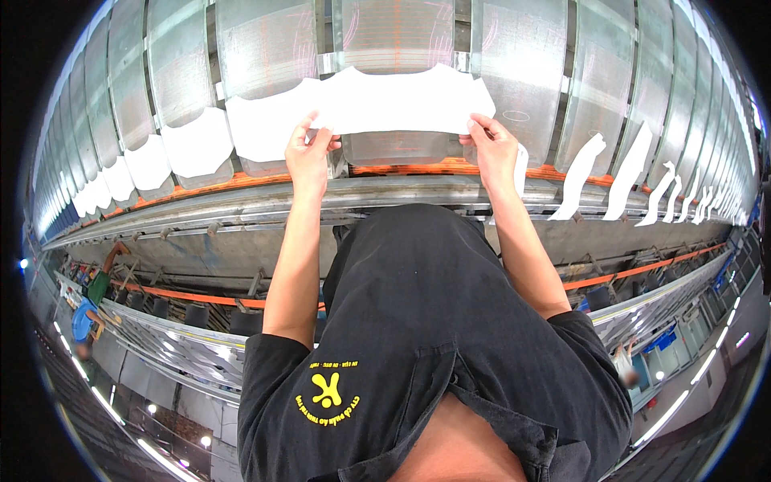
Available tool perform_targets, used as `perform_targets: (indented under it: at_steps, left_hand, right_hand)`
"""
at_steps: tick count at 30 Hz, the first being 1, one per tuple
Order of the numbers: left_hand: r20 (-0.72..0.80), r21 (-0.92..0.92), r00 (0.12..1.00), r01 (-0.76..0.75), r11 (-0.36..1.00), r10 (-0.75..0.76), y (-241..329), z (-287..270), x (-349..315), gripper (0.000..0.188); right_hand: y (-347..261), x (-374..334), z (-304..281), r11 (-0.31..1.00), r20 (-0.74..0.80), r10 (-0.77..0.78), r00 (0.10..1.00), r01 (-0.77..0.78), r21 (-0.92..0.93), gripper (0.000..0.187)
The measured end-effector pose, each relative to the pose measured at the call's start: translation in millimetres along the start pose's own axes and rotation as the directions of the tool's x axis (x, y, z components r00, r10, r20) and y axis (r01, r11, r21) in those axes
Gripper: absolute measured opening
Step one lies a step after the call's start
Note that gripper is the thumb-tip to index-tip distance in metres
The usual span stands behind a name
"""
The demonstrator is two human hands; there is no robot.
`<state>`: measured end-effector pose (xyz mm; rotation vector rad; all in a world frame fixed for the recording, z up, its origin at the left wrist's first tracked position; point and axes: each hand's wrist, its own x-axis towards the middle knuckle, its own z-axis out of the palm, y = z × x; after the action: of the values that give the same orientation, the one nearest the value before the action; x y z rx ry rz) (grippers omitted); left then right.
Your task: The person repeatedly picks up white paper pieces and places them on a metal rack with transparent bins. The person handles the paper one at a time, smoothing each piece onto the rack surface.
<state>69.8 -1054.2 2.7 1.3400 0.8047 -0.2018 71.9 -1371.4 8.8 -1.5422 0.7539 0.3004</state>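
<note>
A white cut fabric piece [393,103] stretches between my two hands over the lower end of a grey-green flat panel [393,36]. My left hand [312,154] pinches its near left corner between thumb and fingers. At the near right corner, my right hand [494,149] has thumb and fingers closed on the same cloth. Just left of it, another white fabric piece [269,128] lies flat on the neighbouring panel, and its right end meets the held one. Whether the two overlap is hard to make out.
Leftward, more white pieces [197,145] lie on a long row of panels. To the right, narrow white strips [580,181] hang over the panels' near edge. A metal rail [401,189] with an orange strip runs before me. Other people [84,317] stand at far left and right.
</note>
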Motion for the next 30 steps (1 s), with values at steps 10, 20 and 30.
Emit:
perform_targets:
  at_steps: [10,20,30]
  left_hand:
    - [-0.016,0.005,1.0,-0.003,1.0,0.003,-3.9,-0.4,-5.0,0.047]
    - [-0.005,0.033,1.0,0.002,0.999,-0.002,-6.4,-4.0,-6.3,0.047]
    - [-0.026,0.105,0.999,-0.024,0.994,0.027,-8.0,-4.1,-7.5,0.047]
  right_hand:
    - [4.9,-5.1,0.7,1.0,-0.004,-0.026,1.0,0.026,-0.006,0.024]
    - [8.3,-8.1,-1.2,0.997,-0.013,-0.027,1.0,0.026,-0.074,0.024]
    - [9.5,-10.3,-1.3,0.998,-0.023,0.006,1.0,-0.008,-0.067,0.023]
